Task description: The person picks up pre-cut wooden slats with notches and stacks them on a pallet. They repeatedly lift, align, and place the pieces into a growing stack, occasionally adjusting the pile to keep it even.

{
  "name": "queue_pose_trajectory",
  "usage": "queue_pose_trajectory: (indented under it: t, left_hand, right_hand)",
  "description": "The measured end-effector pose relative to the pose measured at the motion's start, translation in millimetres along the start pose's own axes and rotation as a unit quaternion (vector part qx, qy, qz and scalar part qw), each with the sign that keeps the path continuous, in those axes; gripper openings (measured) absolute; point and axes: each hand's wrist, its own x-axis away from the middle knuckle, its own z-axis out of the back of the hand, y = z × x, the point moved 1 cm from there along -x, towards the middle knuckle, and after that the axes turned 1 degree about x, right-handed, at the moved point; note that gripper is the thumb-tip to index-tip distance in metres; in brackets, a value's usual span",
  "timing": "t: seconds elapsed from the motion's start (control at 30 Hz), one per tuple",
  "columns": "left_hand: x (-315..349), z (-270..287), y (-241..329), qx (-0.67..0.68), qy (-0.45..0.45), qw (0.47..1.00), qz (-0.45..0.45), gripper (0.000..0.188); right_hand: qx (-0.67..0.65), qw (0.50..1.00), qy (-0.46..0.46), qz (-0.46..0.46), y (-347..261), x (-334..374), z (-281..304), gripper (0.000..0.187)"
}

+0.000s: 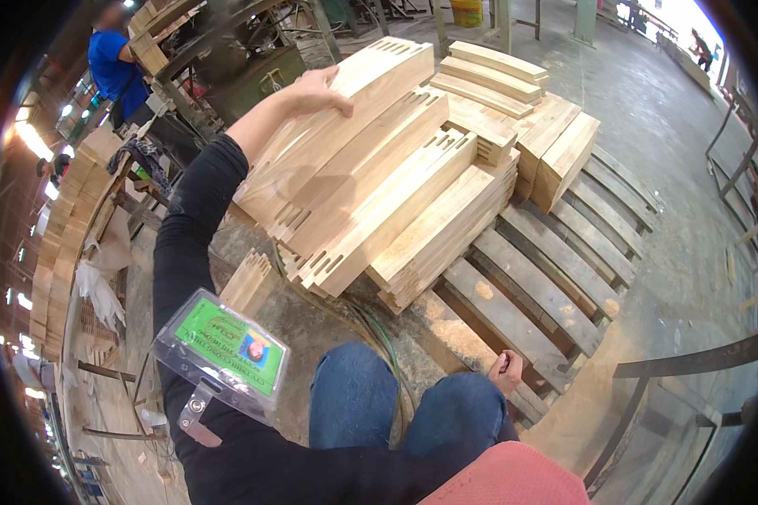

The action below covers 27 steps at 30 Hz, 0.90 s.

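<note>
At the far end of a wooden stack, my left hand (316, 93) is closed on the edge of a pale wooden board (383, 63) with slots cut in its end. Under and beside it lie more slotted wooden pieces (396, 198), packed side by side in layers. My right hand (505, 372) is down beside my right knee, over the pallet's near edge. Its fingers are curled in, and whether anything is inside them is hidden.
The stack stands by a slatted wooden pallet (514, 299) strewn with sawdust. Curved wooden pieces (493, 76) and thick blocks (564, 156) sit behind it. Hoses (379, 337) run along the floor near my knees. A metal frame (691, 364) stands right; a person in blue (109, 71) is far left.
</note>
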Motion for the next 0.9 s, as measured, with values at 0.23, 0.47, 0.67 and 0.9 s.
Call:
queue_pose_trajectory:
  t: [0.23,0.47,0.67,0.9]
  left_hand:
    - [-9,-24,-59,-0.084,-0.037,0.995,0.036,0.128]
    - [-18,-17,-64,-0.028,0.006,1.0,0.005,0.143]
    - [-30,2,-35,-0.154,0.128,0.977,-0.073,0.134]
    - [-49,-139,80,0.081,-0.045,0.988,-0.125,0.065]
  right_hand:
    - [0.031,0.999,-0.016,0.017,-11,-1,-7,0.008]
    - [0.036,0.999,-0.016,0.038,-9,-1,-5,0.009]
    - [0.031,0.999,-0.025,0.034,-12,-2,-7,0.009]
    - [0.051,0.997,-0.02,0.054,-3,-7,8,0.009]
